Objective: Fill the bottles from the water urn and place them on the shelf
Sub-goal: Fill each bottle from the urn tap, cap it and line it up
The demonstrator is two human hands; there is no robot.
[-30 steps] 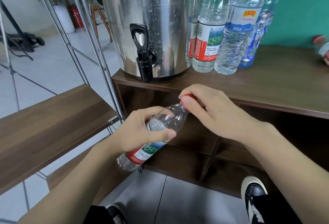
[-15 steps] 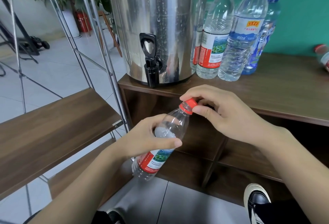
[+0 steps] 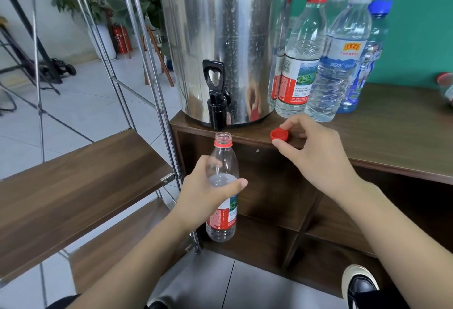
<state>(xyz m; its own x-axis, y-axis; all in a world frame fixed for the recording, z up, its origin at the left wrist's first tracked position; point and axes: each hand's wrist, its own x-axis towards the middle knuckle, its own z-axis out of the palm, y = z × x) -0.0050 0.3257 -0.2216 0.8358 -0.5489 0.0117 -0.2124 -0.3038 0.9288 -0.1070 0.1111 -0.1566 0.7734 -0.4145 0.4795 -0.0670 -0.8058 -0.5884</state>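
The bottle (image 3: 222,186) gripped by the left hand (image 3: 208,193) carries a red, white and green label whose print is too small to read; it stands upright, uncapped and empty, its mouth just below the black tap (image 3: 215,95) of the steel water urn (image 3: 220,39). The right hand (image 3: 311,151) pinches the red cap (image 3: 279,135) between thumb and fingers above the brown tabletop (image 3: 392,132). Four capped bottles stand beside the urn; one blue label (image 3: 340,63) bears Chinese characters. A wooden shelf (image 3: 73,181) sits left, over pale floor tiles (image 3: 73,112), before a green wall (image 3: 416,14).
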